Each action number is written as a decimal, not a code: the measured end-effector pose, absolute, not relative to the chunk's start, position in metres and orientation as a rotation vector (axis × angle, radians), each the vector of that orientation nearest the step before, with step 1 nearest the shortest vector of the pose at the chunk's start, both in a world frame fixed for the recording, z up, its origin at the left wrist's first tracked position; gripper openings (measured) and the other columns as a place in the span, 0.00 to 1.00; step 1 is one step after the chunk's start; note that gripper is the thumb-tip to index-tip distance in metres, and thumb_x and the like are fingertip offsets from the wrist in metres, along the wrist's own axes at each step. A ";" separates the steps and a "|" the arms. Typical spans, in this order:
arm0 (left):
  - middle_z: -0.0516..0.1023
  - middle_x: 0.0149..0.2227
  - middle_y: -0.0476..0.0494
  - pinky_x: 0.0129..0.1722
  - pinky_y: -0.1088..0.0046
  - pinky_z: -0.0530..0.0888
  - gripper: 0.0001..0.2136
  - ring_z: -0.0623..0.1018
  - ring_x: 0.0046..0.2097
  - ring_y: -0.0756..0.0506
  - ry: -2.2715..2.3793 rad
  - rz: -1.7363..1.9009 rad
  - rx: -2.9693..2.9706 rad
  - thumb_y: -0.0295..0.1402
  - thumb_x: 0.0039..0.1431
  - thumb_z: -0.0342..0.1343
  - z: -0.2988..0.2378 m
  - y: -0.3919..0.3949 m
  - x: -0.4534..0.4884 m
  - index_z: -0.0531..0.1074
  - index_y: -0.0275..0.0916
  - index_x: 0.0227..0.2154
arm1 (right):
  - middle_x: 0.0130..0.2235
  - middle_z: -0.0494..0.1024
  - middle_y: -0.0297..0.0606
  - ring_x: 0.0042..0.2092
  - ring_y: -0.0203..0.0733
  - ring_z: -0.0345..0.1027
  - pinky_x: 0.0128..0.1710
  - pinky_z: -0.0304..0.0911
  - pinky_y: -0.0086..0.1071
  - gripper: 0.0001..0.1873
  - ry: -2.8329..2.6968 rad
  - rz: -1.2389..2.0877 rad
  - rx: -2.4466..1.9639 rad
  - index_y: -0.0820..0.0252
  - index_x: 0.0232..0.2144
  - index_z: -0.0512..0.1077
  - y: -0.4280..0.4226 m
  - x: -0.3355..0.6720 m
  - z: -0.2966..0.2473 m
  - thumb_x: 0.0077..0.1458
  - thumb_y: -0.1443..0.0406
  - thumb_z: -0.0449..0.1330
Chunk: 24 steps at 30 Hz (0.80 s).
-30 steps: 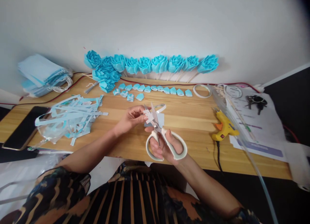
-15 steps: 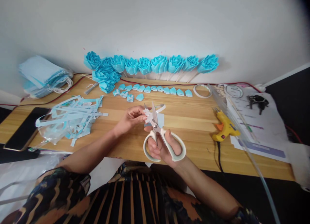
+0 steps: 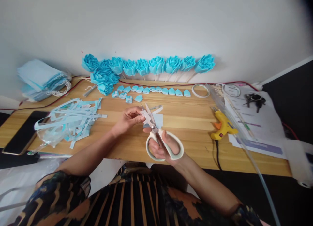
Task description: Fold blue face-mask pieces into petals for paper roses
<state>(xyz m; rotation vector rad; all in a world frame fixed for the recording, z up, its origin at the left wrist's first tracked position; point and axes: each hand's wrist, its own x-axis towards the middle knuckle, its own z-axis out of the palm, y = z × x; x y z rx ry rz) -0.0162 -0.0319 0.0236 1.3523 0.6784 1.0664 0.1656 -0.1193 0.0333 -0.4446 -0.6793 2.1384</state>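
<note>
Wooden desk [image 3: 193, 121], right hand [image 3: 163, 148] in scissors [image 3: 153, 126] — paper strip [image 3: 144, 114] half-hidden

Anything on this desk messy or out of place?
Only the tangled heap of blue strips beside the phone at left looks messy. The folded petals sit in tidy rows. The left hand pinches a paper piece; the right hand holds scissors.

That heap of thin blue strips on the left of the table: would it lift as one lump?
The strips look thin and curl loosely, so they are probably floppy and very light. They lie criss-crossed and unbound, so a grab would likely lift a few and drop the rest. A push might scatter them.
</note>
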 end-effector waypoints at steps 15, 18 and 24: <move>0.76 0.29 0.48 0.31 0.76 0.67 0.10 0.71 0.30 0.51 0.942 0.970 1.688 0.39 0.59 0.61 0.022 -0.022 -0.008 0.77 0.37 0.35 | 0.42 0.78 0.41 0.31 0.34 0.68 0.28 0.62 0.28 0.26 -0.741 1.937 -0.721 0.52 0.57 0.68 -0.176 0.251 0.066 0.57 0.58 0.65; 0.80 0.36 0.42 0.38 0.72 0.71 0.10 0.77 0.37 0.46 0.826 0.856 2.006 0.37 0.62 0.56 0.034 -0.015 0.019 0.77 0.37 0.38 | 0.36 0.77 0.39 0.30 0.35 0.67 0.28 0.61 0.28 0.17 -0.664 1.767 -0.869 0.57 0.47 0.75 -0.199 0.279 0.067 0.59 0.56 0.62; 0.81 0.40 0.36 0.51 0.58 0.71 0.11 0.78 0.46 0.39 0.508 0.667 2.691 0.31 0.65 0.50 0.028 0.015 0.121 0.78 0.36 0.41 | 0.40 0.78 0.36 0.34 0.36 0.70 0.31 0.65 0.28 0.25 -0.554 1.614 -1.159 0.49 0.54 0.71 -0.221 0.288 0.064 0.53 0.62 0.67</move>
